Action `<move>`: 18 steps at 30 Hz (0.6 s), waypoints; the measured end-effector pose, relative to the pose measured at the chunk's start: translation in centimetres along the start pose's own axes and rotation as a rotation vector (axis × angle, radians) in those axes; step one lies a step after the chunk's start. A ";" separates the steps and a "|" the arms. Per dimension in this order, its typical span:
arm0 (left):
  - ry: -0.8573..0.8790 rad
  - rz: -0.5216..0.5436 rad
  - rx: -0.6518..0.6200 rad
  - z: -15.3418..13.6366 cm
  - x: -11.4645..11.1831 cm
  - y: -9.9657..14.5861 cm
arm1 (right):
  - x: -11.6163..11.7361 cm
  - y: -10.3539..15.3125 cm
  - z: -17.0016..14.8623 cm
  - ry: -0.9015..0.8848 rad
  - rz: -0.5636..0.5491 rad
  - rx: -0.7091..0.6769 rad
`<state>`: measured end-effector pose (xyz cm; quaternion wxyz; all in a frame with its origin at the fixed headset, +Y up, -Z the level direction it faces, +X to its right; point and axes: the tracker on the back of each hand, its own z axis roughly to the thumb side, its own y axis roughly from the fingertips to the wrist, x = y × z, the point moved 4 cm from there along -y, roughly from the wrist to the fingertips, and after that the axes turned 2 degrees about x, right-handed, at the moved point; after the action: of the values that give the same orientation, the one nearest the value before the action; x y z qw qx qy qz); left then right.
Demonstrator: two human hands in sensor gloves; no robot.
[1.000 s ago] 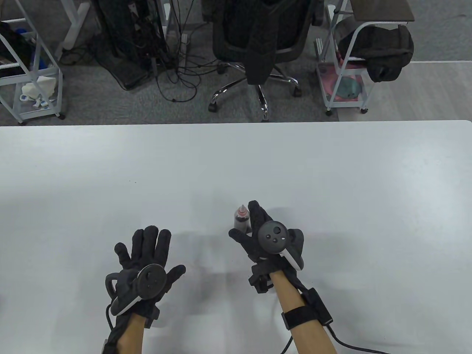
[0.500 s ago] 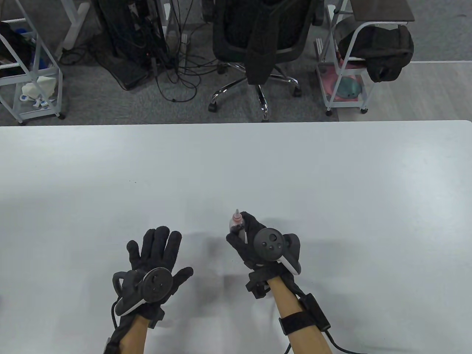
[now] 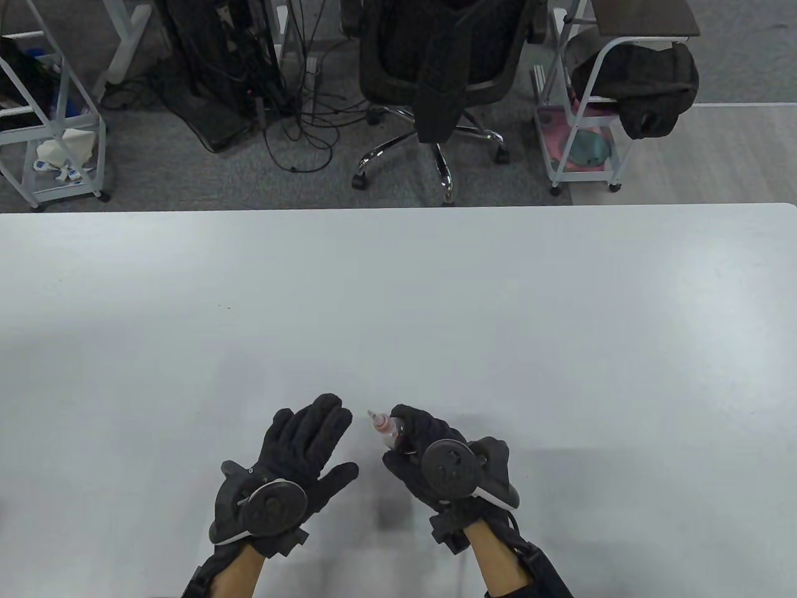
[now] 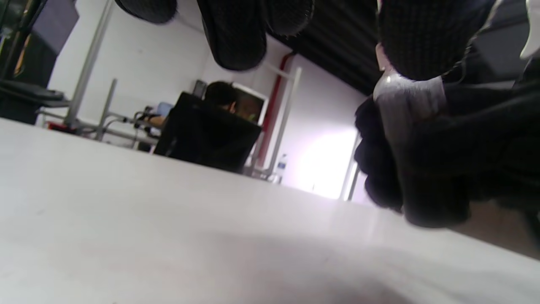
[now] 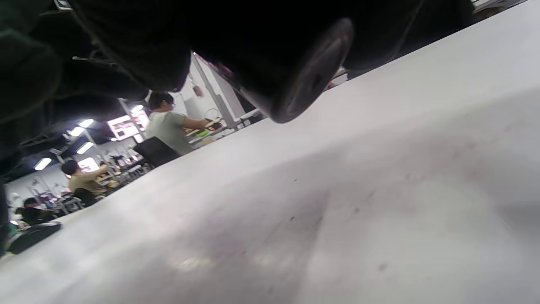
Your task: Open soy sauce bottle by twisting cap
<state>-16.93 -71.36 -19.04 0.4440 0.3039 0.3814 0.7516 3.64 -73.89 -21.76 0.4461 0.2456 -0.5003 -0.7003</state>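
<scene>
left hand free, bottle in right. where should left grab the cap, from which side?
Probably pinch the small reddish cap with thumb and fingertips, coming in from its left. The right hand grips the soy sauce bottle by the body, tilted so the pointed tip aims at the left hand, which is spread and apart from it. Only the cap end is exposed.

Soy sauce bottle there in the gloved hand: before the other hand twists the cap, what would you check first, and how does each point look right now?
1. Small dark soy sauce bottle gripped by the right hand: ok.
2. Bottle lifted off the white table: ok; the right wrist view shows its base in the air.
3. Reddish pointed cap exposed, tilted toward the left hand: ok.
4. Left hand free, fingers spread: ok.
5. Left hand on the cap: not ok; the table view shows a gap.
6. Cap tightness: cannot tell.
</scene>
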 end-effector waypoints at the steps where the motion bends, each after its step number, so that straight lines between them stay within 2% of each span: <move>1: 0.000 0.010 -0.013 0.2 0.2 0.1 | 0.2 0.0 0.1 -0.007 0.020 -0.009; 3: -0.005 0.021 -0.053 1.0 0.4 0.3 | 0.6 -0.2 0.8 0.002 0.108 -0.059; 9: -0.031 0.013 -0.113 2.9 0.1 0.5 | 2.1 -0.2 2.7 0.076 0.205 -0.155; 14: -0.086 -0.020 -0.145 3.8 0.3 0.5 | 2.5 -0.1 2.8 0.080 0.249 -0.174; 18: -0.076 0.000 -0.133 3.8 0.8 0.6 | 2.5 -0.1 3.2 0.076 0.235 -0.185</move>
<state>-14.49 -69.70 -16.48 0.4774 0.3021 0.3135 0.7633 -0.09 -74.53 -20.37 0.5644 0.1695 -0.4418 -0.6764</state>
